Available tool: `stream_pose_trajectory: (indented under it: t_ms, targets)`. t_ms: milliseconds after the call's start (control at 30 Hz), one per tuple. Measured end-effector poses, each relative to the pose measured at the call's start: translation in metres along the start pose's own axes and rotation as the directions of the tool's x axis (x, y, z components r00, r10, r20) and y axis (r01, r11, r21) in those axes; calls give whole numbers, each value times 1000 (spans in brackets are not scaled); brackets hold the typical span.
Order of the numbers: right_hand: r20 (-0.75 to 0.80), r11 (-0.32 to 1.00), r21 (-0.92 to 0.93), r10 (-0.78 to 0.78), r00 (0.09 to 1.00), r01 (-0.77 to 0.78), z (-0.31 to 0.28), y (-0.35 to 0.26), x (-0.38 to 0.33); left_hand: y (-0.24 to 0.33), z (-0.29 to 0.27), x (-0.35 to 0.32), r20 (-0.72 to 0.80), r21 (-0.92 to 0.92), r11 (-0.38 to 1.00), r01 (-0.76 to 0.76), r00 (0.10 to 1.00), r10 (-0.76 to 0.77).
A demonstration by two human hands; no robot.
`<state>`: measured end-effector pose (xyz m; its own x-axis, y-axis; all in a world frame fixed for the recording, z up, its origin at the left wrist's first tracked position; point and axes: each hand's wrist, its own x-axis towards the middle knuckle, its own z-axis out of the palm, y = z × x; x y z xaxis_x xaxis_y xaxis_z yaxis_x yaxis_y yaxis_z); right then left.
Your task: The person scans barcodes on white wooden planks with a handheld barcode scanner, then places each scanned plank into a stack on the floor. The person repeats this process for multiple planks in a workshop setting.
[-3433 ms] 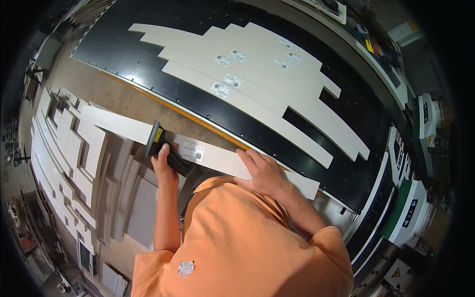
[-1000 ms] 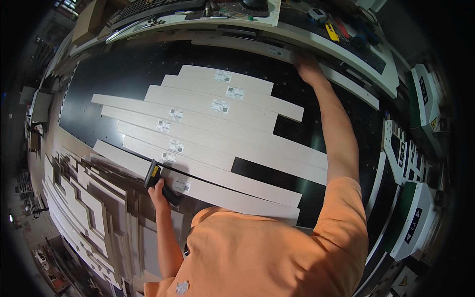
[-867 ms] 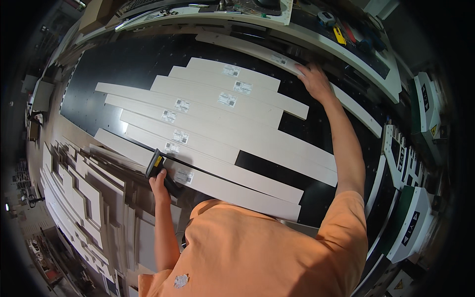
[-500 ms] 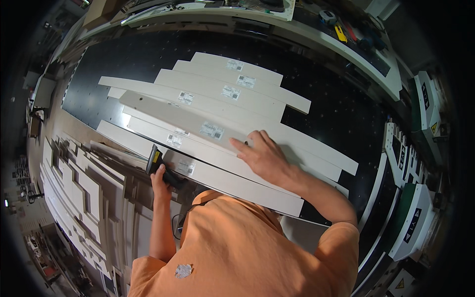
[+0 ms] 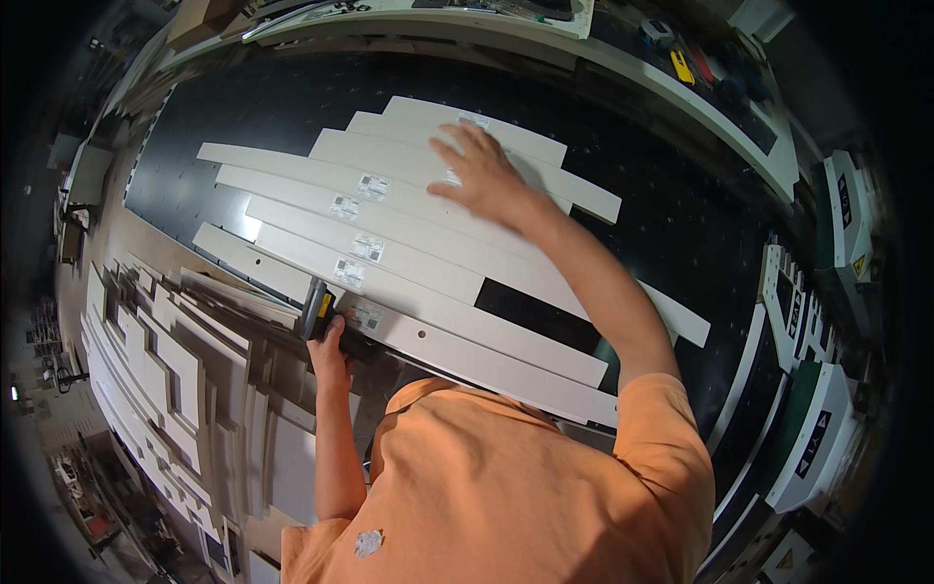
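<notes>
My left hand (image 5: 332,354) is closed around a dark handheld barcode scanner (image 5: 317,306) with a yellow sticker, at the table's near edge. The scanner stands over the nearest white strip (image 5: 462,355), which has two small holes and a label (image 5: 364,313). My right hand (image 5: 484,181) is spread over the farther white strips (image 5: 341,146), partly covering their labels. It holds nothing; whether the fingertips touch cannot be told. Several long white strips lie side by side, staggered, most with a printed label (image 5: 349,273) near the middle.
The strips rest on a dark tabletop (image 5: 671,209). Stacked pale boards (image 5: 175,389) stand at the left. White machine housings (image 5: 817,438) are at the right. Behind runs a ledge with a yellow tool (image 5: 682,67) and a tape measure (image 5: 658,32).
The holed strip, tilted under my right hand before, now lies flat at the near edge. My right hand has let go and moved to the far strips. A dark gap shows at the right.
</notes>
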<state>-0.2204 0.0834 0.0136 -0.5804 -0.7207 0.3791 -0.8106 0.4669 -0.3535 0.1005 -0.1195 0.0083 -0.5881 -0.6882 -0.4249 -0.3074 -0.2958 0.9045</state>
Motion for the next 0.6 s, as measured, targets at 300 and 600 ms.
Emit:
stream_pose_trajectory:
  t_ms: [300, 600]
  targets:
    - [29, 974, -15, 226, 974, -226, -59, 173, -45, -8, -2, 0, -27, -32, 994, -107, 994, 106]
    - [-139, 397, -568, 818, 559, -721, -170, 168, -190, -21, -18, 11, -11, -20, 997, -77, 997, 77]
